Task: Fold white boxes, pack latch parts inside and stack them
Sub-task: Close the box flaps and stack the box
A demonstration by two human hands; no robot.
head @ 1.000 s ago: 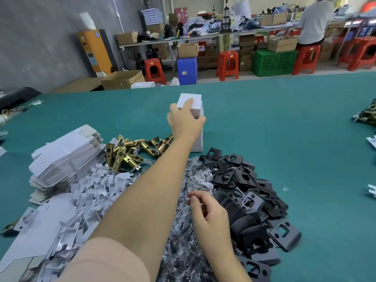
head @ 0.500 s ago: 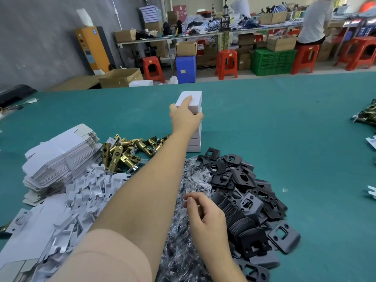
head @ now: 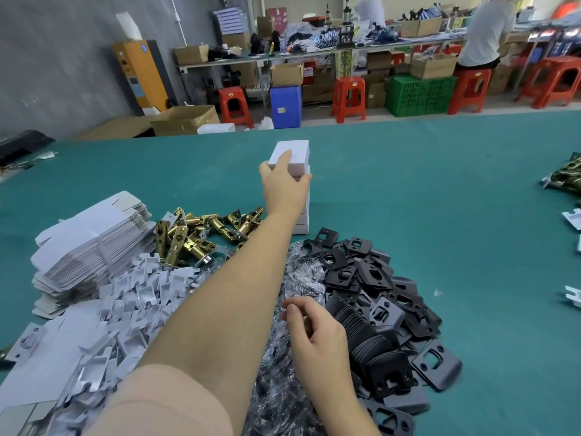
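At the frame's centre, the left hand (head: 284,187) gripped the small white cardboard box (head: 294,155) topping the stack of white boxes (head: 304,215) on the teal table (head: 440,199). Lower down, the right hand (head: 317,338) hovered loosely curled, holding nothing, over crinkled clear plastic bags (head: 283,401) beside the black metal plates (head: 377,297).

Your left hand (head: 284,187) grips the top white box (head: 292,157) of the stack (head: 303,215) — brass latches (head: 195,234) just left of it, black plates (head: 371,297) below-right, beside your loosely curled right hand (head: 317,338).

We note a grey wall (head: 63,58) far left, a cluttered workbench (head: 314,53) along the far side, red plastic stools (head: 349,97) and a green crate (head: 419,94) beneath it.
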